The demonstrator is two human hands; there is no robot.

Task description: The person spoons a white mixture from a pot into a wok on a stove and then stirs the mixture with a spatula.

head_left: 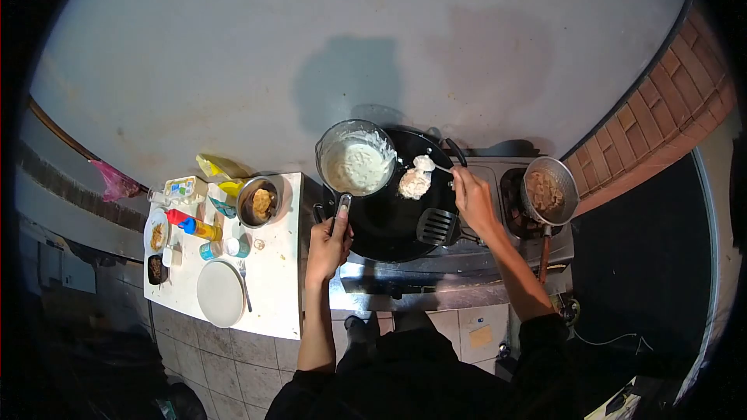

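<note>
My left hand (331, 243) is closed round the handle of a saucepan (357, 158), which holds a thick white mixture and hangs over the left part of a large black pan (381, 222). In my right hand (471, 201) is a spoon (424, 163) with white mixture on its bowl, just above a pale lump of food (414, 183) in the black pan. A black slotted spatula (437, 228) rests across the pan's right side, below the spoon.
A small pot (550, 189) with food stands on the right burner, its handle toward me. The white table (272, 284) at left holds a plate (220, 294), a fork (245, 284), a metal bowl (260, 201) and several bottles and containers. A wall rises behind the stove.
</note>
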